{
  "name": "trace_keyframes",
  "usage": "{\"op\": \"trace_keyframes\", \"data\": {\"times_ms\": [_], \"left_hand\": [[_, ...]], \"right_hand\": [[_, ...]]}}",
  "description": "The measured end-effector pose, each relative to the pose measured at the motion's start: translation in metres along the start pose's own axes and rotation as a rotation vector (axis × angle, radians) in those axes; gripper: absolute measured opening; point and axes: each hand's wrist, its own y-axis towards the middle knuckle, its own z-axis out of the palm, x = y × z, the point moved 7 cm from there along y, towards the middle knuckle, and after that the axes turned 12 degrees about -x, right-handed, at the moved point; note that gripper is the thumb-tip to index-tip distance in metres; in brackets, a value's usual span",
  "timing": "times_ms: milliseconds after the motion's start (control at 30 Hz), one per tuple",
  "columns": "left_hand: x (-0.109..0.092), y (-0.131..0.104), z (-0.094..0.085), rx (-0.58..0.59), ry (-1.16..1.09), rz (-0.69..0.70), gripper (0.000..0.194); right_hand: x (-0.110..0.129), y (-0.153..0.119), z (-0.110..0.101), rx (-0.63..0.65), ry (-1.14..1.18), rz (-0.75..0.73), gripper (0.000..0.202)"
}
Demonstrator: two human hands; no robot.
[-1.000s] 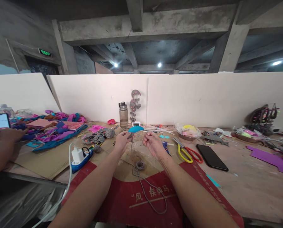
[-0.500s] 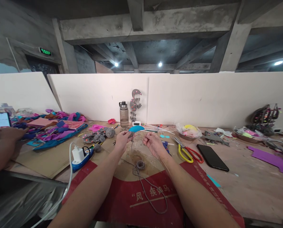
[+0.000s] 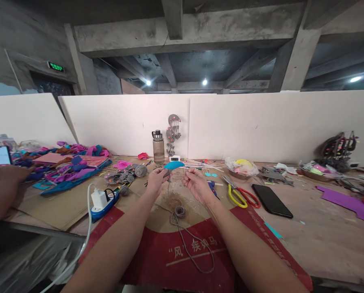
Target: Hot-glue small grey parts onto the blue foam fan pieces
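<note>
My left hand (image 3: 157, 180) pinches a blue crescent-shaped piece (image 3: 174, 165) at its near left end, where grey yarn appears wrapped round it. From that hand a strand of grey yarn hangs down toward a small loose coil of grey yarn (image 3: 179, 211) on the mat. My right hand (image 3: 196, 184) is just to the right, apart from the left, with thumb and fingers pinched together; what they hold, if anything, is too small to make out. A long loop of the yarn trails from the coil over the red part of the mat (image 3: 151, 260).
Beyond my hands stand a water bottle (image 3: 158, 148) and a grey hanging ornament (image 3: 173, 132). Shears (image 3: 238, 193) and a black phone (image 3: 271, 200) lie to the right. A blue power strip (image 3: 104, 207) sits left. Another person's hand (image 3: 11, 177) is by a lit phone (image 3: 1, 156).
The whole view has shifted slightly as my head moved. My hands keep nearly the same pose, the left still pinching the blue crescent piece.
</note>
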Motion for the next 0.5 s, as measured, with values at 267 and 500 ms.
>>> {"op": "trace_keyframes", "data": {"times_ms": [267, 500], "left_hand": [[0.0012, 0.0020, -0.0001, 0.008, -0.009, 0.004, 0.009], [0.0013, 0.0013, 0.0000, -0.011, -0.024, -0.022, 0.011]], "right_hand": [[0.0004, -0.0008, -0.0023, 0.018, -0.078, -0.022, 0.041], [-0.0026, 0.0016, -0.0057, 0.023, -0.148, -0.036, 0.040]]}}
